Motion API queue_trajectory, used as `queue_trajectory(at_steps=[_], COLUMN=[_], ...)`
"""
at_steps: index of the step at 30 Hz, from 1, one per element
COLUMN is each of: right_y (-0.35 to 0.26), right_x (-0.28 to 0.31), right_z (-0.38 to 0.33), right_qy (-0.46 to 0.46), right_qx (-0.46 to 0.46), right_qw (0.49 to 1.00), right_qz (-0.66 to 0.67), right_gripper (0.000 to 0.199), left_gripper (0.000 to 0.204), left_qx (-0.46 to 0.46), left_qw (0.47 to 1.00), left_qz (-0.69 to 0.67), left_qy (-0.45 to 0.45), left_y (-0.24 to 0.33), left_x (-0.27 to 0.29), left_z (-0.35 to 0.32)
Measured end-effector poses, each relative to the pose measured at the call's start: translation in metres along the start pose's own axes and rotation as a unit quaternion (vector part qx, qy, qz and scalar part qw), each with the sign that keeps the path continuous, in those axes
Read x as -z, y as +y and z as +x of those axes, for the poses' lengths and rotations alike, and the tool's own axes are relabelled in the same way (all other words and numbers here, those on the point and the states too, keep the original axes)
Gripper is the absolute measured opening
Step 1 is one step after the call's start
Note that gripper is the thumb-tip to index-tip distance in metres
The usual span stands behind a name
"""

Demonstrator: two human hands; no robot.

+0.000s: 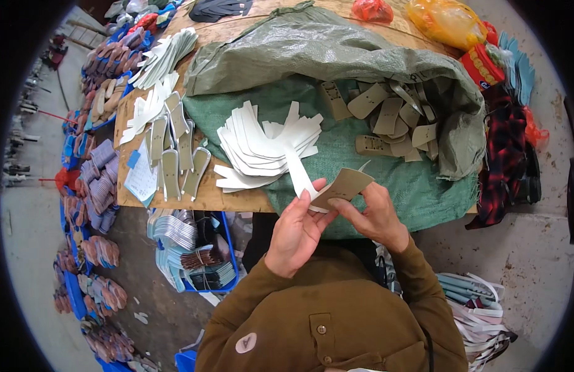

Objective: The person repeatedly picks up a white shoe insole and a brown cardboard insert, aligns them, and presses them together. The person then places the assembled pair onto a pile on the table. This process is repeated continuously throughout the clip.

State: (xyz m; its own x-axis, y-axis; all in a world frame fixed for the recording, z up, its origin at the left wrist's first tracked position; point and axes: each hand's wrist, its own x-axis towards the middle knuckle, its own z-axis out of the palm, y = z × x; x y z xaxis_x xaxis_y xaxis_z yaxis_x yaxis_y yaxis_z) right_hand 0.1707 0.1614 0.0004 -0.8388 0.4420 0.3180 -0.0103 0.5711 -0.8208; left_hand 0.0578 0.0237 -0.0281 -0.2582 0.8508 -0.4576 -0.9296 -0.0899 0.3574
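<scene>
Right hand (378,217): pinches a tan piece (346,186) on the near side of the fan of white strips (256,139); its long axis slants away rightward. Left hand (294,232): nearer the fan, grips a white strip (297,170) that reaches from it to the tan piece. White-edged pieces (170,175): on the bench (237,199), left of the fan. Loose tan pile (389,118): right of the fan, farther.

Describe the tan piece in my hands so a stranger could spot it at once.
On the wooden table, find the big green sack. Over its near side, look between your left hand and your right hand for the tan piece. Unlike the other tan pieces, it is held up, with a white strip reaching its left end.
</scene>
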Motion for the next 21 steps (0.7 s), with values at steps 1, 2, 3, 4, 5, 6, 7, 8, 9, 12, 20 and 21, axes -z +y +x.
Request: queue_trajectory(at_steps=[1,2,3,4,5,6,7,8,9,12,20,21], right_y=[0.002,0.003,0.003,0.003,0.003,0.003,0.003,0.003,0.004,0.008,0.0,-0.002], right_x=[0.0,0.0,0.0,0.001,0.001,0.001,0.001,0.001,0.001,-0.003,-0.008,-0.008], right_z=[-0.001,-0.001,-0.001,-0.002,-0.002,-0.001,-0.001,0.0,-0.001,-0.007,-0.013,-0.013], right_qy=[0.0,-0.001,-0.002,-0.002,-0.003,-0.002,0.0,0.001,0.005,0.019,0.014,0.017], right_qx=[-0.001,-0.002,-0.004,-0.007,-0.009,0.002,0.014,0.026,0.031,0.062,0.181,0.179], right_qw=[1.0,1.0,1.0,1.0,1.0,1.0,1.0,1.0,0.999,0.997,0.975,0.975], right_qz=[0.002,0.004,0.005,0.006,0.007,0.0,-0.008,-0.015,-0.023,-0.029,-0.125,-0.132], right_gripper=[0.031,0.031,0.031,0.031,0.031,0.031,0.031,0.031,0.03,0.03,0.039,0.038], left_gripper=[0.042,0.042,0.042,0.042,0.042,0.042,0.043,0.043,0.043,0.043,0.017,0.016], left_qx=[0.001,0.001,0.002,0.0,-0.001,-0.003,-0.004,-0.005,-0.006,0.013,-0.264,-0.292], left_qw=[1.0,1.0,1.0,1.0,1.0,1.0,1.0,1.0,0.999,0.999,0.783,0.733], left_qz=[-0.001,-0.002,-0.002,0.0,0.003,0.006,0.009,0.012,0.015,0.006,0.563,0.614], left_qy=[0.0,-0.001,-0.001,-0.004,-0.007,-0.011,-0.017,-0.023,-0.03,-0.05,0.022,0.03], left_y=[0.0,-0.001,-0.001,-0.002,-0.002,-0.002,-0.002,-0.003,-0.002,0.01,0.064,0.062], left_x=[0.0,0.0,0.0,0.001,0.001,0.001,0.001,0.001,0.001,-0.003,-0.004,-0.012], left_z=[0.0,0.001,0.001,0.001,0.001,0.001,0.001,0.0,0.001,-0.001,-0.01,-0.014])
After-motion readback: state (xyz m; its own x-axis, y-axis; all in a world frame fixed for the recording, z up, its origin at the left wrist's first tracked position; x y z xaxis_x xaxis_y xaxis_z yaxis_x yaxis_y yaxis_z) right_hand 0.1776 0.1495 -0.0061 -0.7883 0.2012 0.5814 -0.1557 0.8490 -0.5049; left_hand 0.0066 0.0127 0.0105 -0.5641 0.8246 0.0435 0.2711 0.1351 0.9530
